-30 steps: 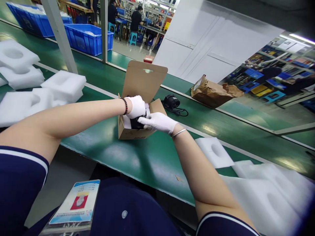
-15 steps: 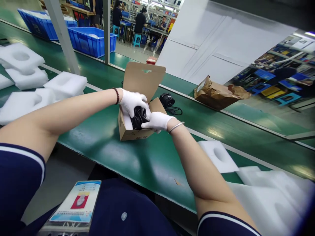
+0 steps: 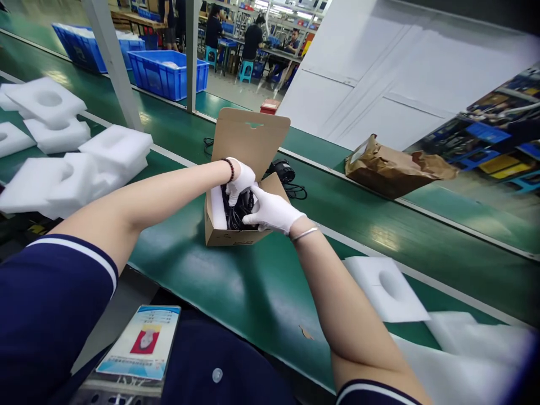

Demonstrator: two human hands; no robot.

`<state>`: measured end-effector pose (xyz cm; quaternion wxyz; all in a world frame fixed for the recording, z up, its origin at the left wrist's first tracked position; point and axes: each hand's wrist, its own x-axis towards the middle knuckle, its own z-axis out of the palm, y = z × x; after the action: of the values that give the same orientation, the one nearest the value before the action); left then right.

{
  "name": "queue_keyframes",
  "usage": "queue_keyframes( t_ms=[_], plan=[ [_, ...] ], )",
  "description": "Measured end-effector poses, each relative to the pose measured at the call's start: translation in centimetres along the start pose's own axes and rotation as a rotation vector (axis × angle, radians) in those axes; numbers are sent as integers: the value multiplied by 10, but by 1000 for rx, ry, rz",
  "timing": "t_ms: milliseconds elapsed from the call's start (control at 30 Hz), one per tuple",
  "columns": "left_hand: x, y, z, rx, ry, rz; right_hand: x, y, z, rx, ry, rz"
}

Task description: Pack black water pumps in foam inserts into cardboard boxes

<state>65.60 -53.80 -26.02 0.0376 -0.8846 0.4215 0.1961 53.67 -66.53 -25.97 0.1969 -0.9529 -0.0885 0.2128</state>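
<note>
Head view: cable (image 3: 237, 215) inside the open box (image 3: 225, 238)

The box sits on the green bench (image 3: 270, 298), lid (image 3: 251, 135) raised, apparently giving both hands room. White foam (image 3: 218, 209) beside the cable likely cushions it. The left hand (image 3: 243, 177) dips in; whether it grips, I cannot tell. The right hand (image 3: 275, 212) spreads thumb and forefinger apart over the cable.

At upper left we see two blue bins (image 3: 158, 81) — each partly behind a grey post (image 3: 112, 62). Further back, people (image 3: 253, 41) in dark clothes sit on blue stools (image 3: 245, 71). Rightward, crumpled brown paper (image 3: 386, 169) lies before a large white panel (image 3: 358, 67).
</note>
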Motion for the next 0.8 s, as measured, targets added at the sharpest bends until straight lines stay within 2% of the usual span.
queue_keyframes(
  t_ms=[67,100,133,200,233,267,300,367,433,500,567,667,733,800],
  plan=[
    [-29,-3,7,25,129,73,8,-9,1,-182,9,3],
    [-48,-5,16,-14,282,75,12,-14,2,-263,14,17],
    [-68,-6,30,-87,492,48,16,-19,4,-320,18,31],
    [-103,-4,64,-253,1022,-129,21,-24,6,-376,24,39],
    [-115,0,83,-296,1216,-197,22,-25,6,-390,35,24],
    [-122,4,100,-309,1283,-181,22,-23,6,-392,44,-7],
    [-123,9,114,-294,1252,-121,21,-19,4,-363,35,-48],
    [-117,20,127,-198,1024,23,15,-8,0,-163,-54,-137],
    [-106,26,122,-86,802,96,9,5,-4,134,-123,-190],
    [-99,28,108,-10,688,120,8,13,-6,276,-81,-173],
    [-95,27,93,39,625,175,13,12,-7,157,-24,-132],
    [-89,28,81,100,529,264,29,-7,-11,-295,-89,-162],
    [-85,31,79,119,471,262,32,-18,-14,-519,-113,-177],
    [-81,33,79,129,436,237,24,-17,-17,-544,-86,-153]
  ],
)
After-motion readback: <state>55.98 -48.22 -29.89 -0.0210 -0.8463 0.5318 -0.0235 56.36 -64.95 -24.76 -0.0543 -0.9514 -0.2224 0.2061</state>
